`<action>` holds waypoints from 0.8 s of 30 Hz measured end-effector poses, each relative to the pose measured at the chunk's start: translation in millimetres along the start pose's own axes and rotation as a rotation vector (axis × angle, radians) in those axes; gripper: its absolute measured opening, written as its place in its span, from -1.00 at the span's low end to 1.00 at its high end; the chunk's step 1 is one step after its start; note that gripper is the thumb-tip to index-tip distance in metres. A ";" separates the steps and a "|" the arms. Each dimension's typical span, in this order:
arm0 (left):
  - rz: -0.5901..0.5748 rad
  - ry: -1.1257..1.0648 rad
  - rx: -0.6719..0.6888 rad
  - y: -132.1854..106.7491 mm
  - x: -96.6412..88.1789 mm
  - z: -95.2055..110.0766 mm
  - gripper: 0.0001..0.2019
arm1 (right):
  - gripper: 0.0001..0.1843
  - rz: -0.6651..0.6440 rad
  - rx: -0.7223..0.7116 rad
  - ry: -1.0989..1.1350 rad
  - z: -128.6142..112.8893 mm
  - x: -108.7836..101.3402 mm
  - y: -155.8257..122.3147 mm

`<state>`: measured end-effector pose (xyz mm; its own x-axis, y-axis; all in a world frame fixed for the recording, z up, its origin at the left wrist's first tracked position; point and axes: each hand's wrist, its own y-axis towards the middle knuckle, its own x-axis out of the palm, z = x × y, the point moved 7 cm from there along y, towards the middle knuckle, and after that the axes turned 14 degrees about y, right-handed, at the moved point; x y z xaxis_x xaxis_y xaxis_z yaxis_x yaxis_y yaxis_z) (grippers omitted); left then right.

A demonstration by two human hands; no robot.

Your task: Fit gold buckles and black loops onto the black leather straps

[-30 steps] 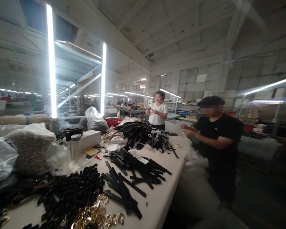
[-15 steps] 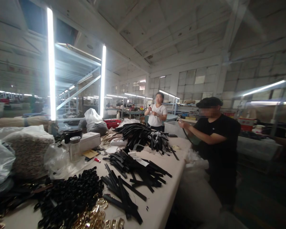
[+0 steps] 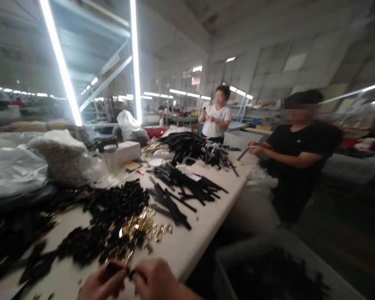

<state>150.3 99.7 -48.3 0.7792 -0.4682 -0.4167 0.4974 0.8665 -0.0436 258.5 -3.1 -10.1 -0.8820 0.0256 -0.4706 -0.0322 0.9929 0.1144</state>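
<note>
At the table's near edge my left hand (image 3: 103, 282) is closed on a short black strap piece (image 3: 114, 267), which shows above its fingers. Close beside it, my right hand (image 3: 158, 276) pinches a small dark bit at its fingertips; blur hides whether that is the same piece. Just beyond both hands lies a heap of gold metal buckles (image 3: 140, 225). Left of them spreads a large pile of small black loops (image 3: 118, 206). Farther back, flat black strips (image 3: 171, 204) lie loosely across the white tabletop (image 3: 187, 237).
On the left stand plastic bags (image 3: 59, 156), a clear jar (image 3: 110, 158) and a white box (image 3: 128, 152). A bin (image 3: 221, 266) of dark pieces sits below the table's right edge. Two co-workers, in black (image 3: 300, 154) and white (image 3: 217, 118), handle strips beyond.
The view has tipped down and shifted, bringing both my hands and the bin into sight. The co-worker in black has lowered their hands with a strip.
</note>
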 end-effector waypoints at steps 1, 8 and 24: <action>-0.012 0.005 -0.048 -9.5 -2.4 -9.3 -0.75 | -0.77 0.010 0.040 0.048 5.4 7.3 1.2; 0.083 -0.062 0.029 -17.4 -14.5 -11.6 -0.75 | -0.78 0.129 0.084 -0.030 16.2 15.2 23.3; -0.093 -0.400 -0.226 -23.4 -2.2 -21.4 -0.58 | -0.75 0.156 0.091 0.104 25.2 -2.1 17.0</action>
<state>128.8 84.2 -65.8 0.8434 -0.5368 -0.0206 0.5107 0.8131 -0.2793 271.7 16.7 -29.2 -0.9170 0.1723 -0.3597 0.1469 0.9844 0.0970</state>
